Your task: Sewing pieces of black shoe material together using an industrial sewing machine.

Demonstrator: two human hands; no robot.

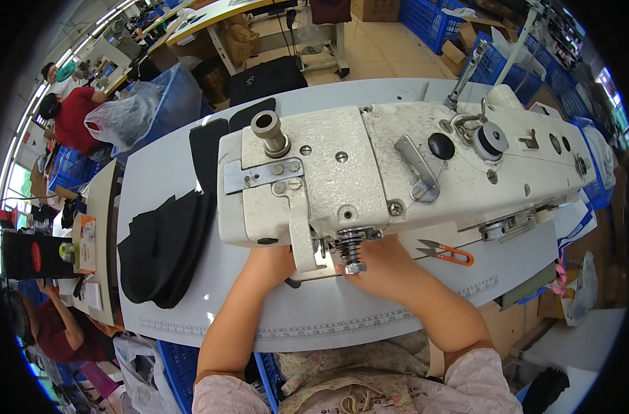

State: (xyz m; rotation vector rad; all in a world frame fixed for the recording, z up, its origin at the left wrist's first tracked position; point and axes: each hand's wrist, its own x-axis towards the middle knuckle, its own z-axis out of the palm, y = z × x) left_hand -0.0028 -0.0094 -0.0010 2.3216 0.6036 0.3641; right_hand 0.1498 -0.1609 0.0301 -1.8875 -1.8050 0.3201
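Both of my arms reach in from the lower edge to a white industrial sewing machine (314, 148). My left hand (272, 263) is at the left of the needle area, its fingers hidden under the machine head. On the right, my right hand (380, 265) lies beside the spring thread tensioner (351, 247), which covers part of it; its fingertips are hidden too. A small dark edge of black fabric (294, 283) shows by my left hand. Whatever either hand holds cannot be seen. Orange-handled thread snips (446, 252) lie on the table to the right of my right hand.
A stack of black fabric pieces (164, 252) lies on the white table (152, 183) at left, more black pieces (205, 155) behind the machine. A printed ruler (390, 319) follows the near edge. Blue crates (425, 24) stand around; co-workers (80, 114) sit at left.
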